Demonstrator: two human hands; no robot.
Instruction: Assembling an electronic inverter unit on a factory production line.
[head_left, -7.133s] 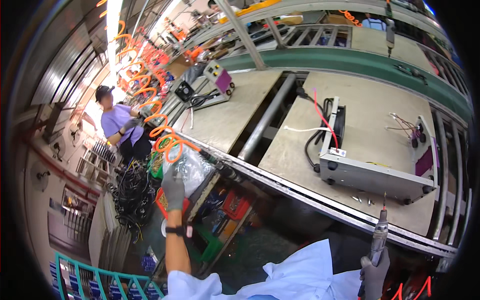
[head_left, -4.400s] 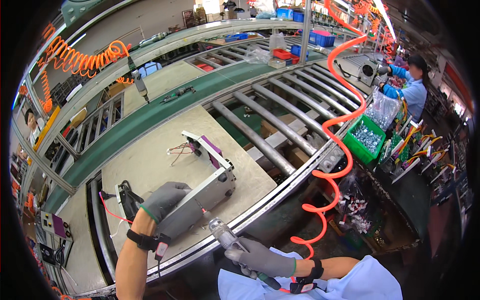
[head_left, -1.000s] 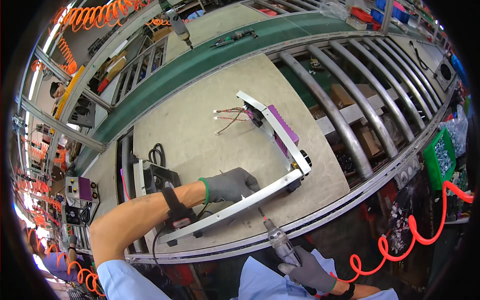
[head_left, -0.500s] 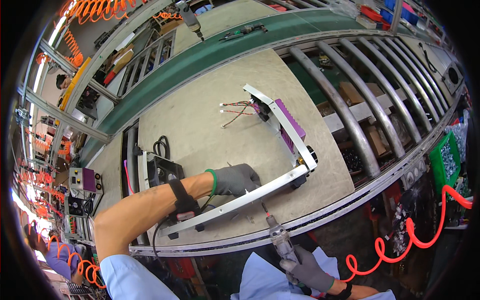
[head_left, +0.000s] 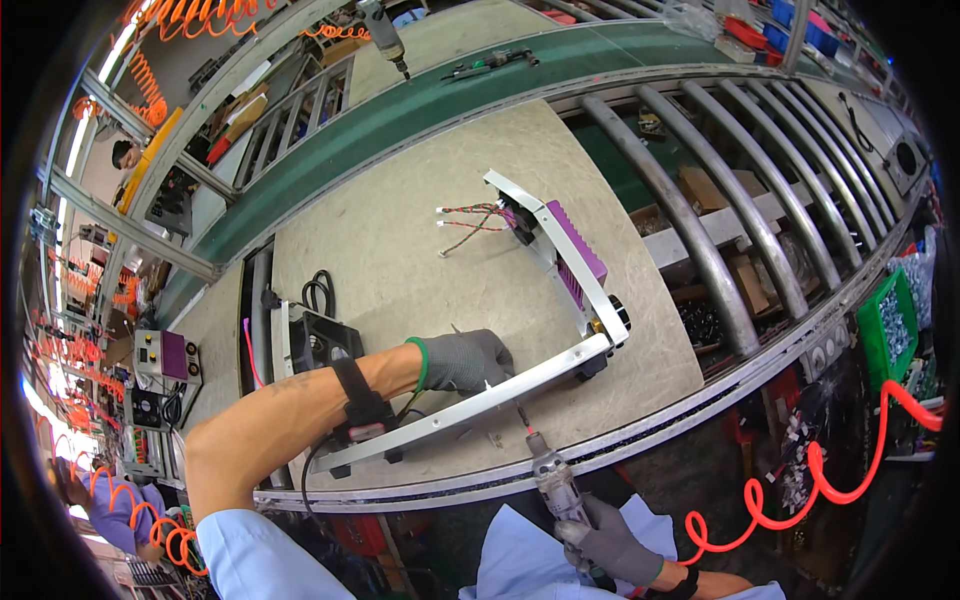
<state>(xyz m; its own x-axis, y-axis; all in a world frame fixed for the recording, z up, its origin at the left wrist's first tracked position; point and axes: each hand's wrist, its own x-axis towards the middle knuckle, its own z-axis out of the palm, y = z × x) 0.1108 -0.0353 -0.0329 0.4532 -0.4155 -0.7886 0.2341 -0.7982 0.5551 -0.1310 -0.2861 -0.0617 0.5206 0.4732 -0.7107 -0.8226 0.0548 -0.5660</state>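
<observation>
My left hand (head_left: 465,360), in a grey glove, reaches over the white metal frame (head_left: 465,410) and curls down behind its near rail. Its fingers are closed, but the tips and whatever they may hold are hidden there. My right hand (head_left: 612,545), also gloved, grips a screwdriver of the powered, in-line kind (head_left: 555,482). The bit points up at the rail's outer side, its tip at or very close to the rail. A purple finned block (head_left: 577,258) is on the frame's right side, with loose wires (head_left: 475,215) at the far end. A dark housing (head_left: 320,340) stands at the left end.
The frame lies on a pale board (head_left: 400,240) over a conveyor with metal rollers (head_left: 680,210). To the right hang a green bin of small parts (head_left: 888,325) and a red coiled hose (head_left: 820,470). Another power tool (head_left: 385,40) hangs beyond; finished-looking units (head_left: 165,360) stand left.
The whole scene has shifted slightly left in the view. Both hands, the screwdriver and the frame keep nearly the same places relative to each other.
</observation>
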